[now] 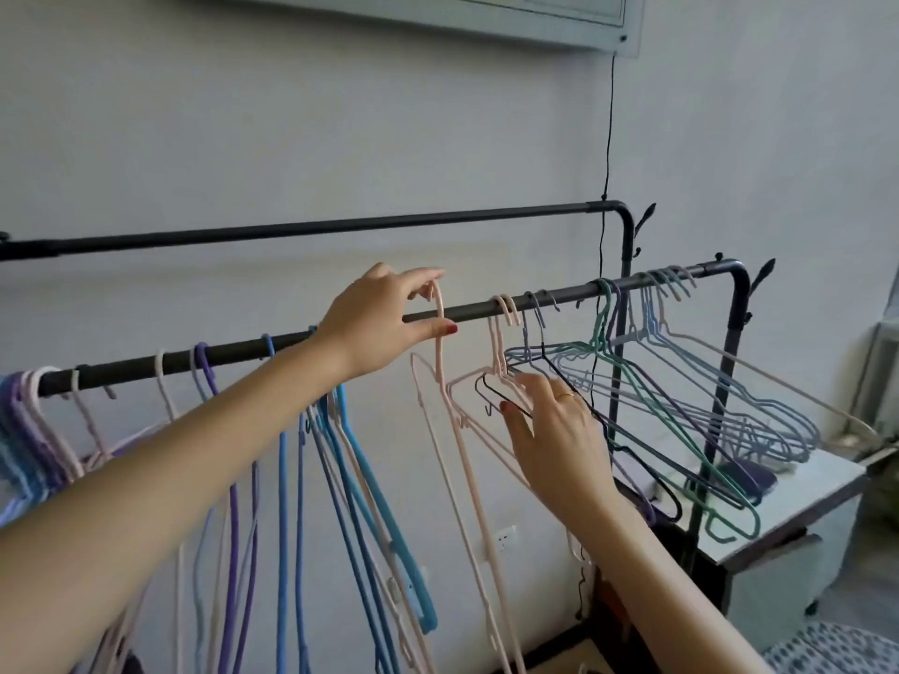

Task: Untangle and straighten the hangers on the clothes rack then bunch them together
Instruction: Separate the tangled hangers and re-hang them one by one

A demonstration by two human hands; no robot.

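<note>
Grey wall (292,138) behind rail (243,350); left hand (374,323) pinches pink hanger (440,352), right hand (554,430) grasps tangled hangers (632,381).

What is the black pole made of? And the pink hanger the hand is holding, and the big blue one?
The black pole looks like metal tube with a dull dark coat: round, straight, bent smoothly at the corner. The pink hanger, pinched by the left hand, seems thin wire with a matte pink coating. The blue hanger is thicker, likely plastic or padded coating; hard to tell which.
</note>
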